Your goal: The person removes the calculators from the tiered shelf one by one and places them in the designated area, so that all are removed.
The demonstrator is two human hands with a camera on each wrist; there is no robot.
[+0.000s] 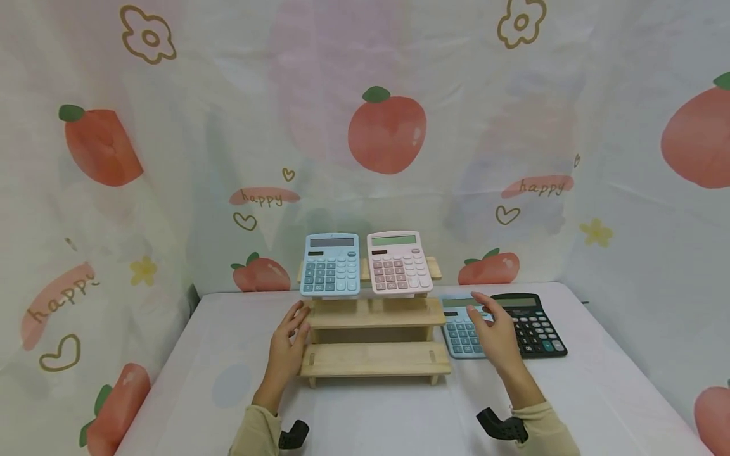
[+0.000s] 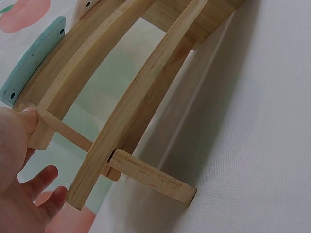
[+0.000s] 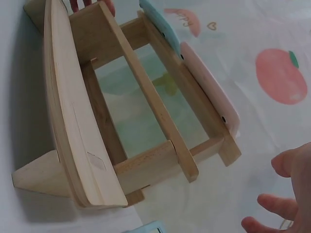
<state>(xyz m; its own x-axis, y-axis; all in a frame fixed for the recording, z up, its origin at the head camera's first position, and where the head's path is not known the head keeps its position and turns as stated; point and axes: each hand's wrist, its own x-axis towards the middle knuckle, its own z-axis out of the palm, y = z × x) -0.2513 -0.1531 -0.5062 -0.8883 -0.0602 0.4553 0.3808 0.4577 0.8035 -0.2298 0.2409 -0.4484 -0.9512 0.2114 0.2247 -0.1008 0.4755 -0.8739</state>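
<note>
A three-tier wooden stand [image 1: 375, 360] stands on the table. A light blue calculator [image 1: 330, 266] and a pink calculator [image 1: 399, 265] lean side by side on its top tier. My left hand [image 1: 286, 349] is at the stand's left side; in the left wrist view, a fingertip [image 2: 30, 116] is right at the middle tier's end, the other fingers loosely spread. To the right of the stand, my right hand [image 1: 497, 334] hovers over a second blue calculator [image 1: 463, 335] and a black calculator [image 1: 538, 324], fingers apart and holding nothing.
The white table [image 1: 365, 418] meets a fruit-patterned cloth backdrop [image 1: 388, 202] behind and at both sides. Black wrist straps [image 1: 502, 425] show at the sleeves. The two calculators lying on the table are close beside the stand's right end.
</note>
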